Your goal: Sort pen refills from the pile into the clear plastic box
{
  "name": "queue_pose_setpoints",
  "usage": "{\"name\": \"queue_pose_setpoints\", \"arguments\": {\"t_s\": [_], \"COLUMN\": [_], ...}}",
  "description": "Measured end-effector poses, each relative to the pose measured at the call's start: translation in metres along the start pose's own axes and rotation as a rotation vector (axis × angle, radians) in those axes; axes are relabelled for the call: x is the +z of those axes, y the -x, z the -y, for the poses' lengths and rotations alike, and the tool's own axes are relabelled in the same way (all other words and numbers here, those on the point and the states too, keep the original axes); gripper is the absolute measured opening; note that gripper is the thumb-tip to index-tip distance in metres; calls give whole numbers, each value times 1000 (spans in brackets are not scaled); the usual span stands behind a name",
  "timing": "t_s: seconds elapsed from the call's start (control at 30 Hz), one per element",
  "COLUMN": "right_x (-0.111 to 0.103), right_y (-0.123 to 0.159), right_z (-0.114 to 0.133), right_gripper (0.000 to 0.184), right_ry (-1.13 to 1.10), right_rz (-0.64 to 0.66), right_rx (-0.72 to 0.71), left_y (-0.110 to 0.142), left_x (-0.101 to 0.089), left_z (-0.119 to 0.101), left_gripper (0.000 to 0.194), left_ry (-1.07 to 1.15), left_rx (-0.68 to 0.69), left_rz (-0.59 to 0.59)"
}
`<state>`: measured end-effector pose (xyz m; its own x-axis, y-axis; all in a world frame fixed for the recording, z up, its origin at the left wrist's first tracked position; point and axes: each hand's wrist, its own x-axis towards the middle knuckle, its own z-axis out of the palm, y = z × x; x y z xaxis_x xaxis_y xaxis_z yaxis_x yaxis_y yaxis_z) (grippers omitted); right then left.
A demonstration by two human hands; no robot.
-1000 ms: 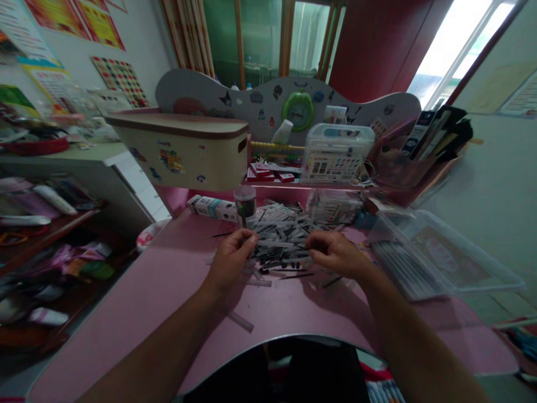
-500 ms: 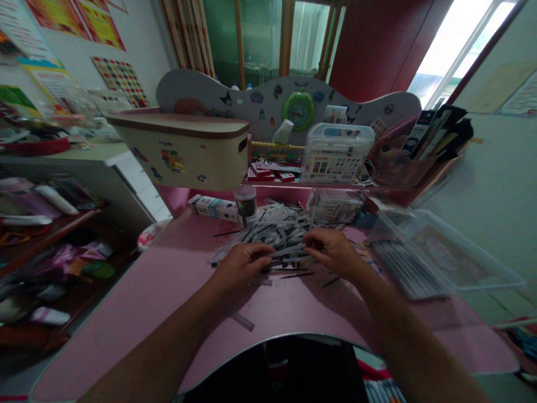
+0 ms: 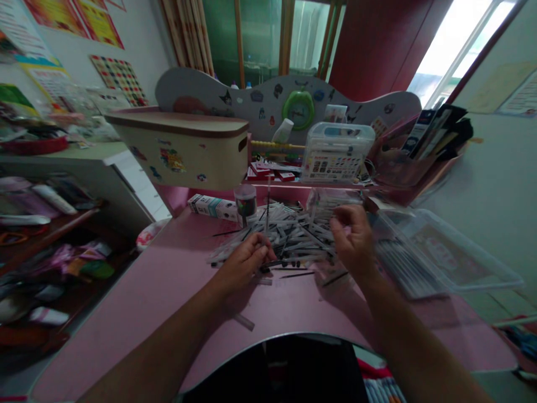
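My left hand (image 3: 247,258) is closed at the near left edge of the pile, pinching a thin pen refill (image 3: 267,210) that points upward. My right hand (image 3: 354,235) is raised over the pile's right side with its fingers curled together. What it may hold is hidden. Between and beyond both hands lies a tangled heap of pen refills (image 3: 293,229), pale and translucent, several with black ends. A few dark thin sticks (image 3: 297,275) lie loose in front of the heap. A short clear strip (image 3: 244,321) rests nearer the front edge.
A clear plastic cup (image 3: 245,202) and a long printed box (image 3: 213,207) stand behind the heap. An open clear case (image 3: 457,252) with a row of grey sticks (image 3: 409,268) lies at right. A shelf behind carries a cream bin (image 3: 184,154) and a clear carry case (image 3: 338,154).
My right hand has lifted away from the heap, up and to the right. My left hand has stayed nearly in place, and a refill now stands upright in its fingers.
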<state>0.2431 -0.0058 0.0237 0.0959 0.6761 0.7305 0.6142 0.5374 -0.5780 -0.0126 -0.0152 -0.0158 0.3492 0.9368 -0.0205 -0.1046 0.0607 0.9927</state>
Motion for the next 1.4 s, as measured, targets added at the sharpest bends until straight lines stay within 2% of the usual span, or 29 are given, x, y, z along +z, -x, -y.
{"name": "queue_pose_setpoints", "arguments": {"t_s": [0.07,0.13,0.3,0.43,0.5,0.53,0.67,0.8,0.9,1.1,1.2,1.3,1.4], "right_x": [5,9,10,7,9,11,16,18,19,27,31,33,31], "right_y": [-1,0,1,4,8,9,12,11,12,19,21,22,23], "right_z": [-4,-6,-8,-5,-2,0,8,11,10,10,11,10,7], "right_gripper": [7,7,12,16,17,18,22,21,25,31,27,21,18], "right_ry": [51,57,110,234,329,378,484,479,457,488,504,504,385], "right_rz": [215,386,573,996,1143,1169,1125,1090,1100,1110,1106,1107,1051], "right_rx": [-12,-44,-75,-32,-13,-6,13,-16,-65,-85,-71,-57,-68], "left_y": [-1,-3,-3,-3,-2,-2,2,5,6,4,5,6,7], "left_x": [-1,-2,-5,-5,-4,-4,-1,1,3,2,2,2,3], "left_z": [-1,-3,-5,-6,-6,-6,-7,-8,-9,-7,-7,-6,-3], "left_gripper": [17,16,12,13,22,33,84,104,105,92,85,85,81], "left_ry": [46,1,-106,-132,-101,-81,-63,-59,-28,-22,-51,-65,-58], "left_rx": [4,42,112,97,98,96,97,80,47,25,32,38,12], "left_rz": [-3,-13,-63,-75,-74,-69,-56,-33,-1,2,19,54,81]}}
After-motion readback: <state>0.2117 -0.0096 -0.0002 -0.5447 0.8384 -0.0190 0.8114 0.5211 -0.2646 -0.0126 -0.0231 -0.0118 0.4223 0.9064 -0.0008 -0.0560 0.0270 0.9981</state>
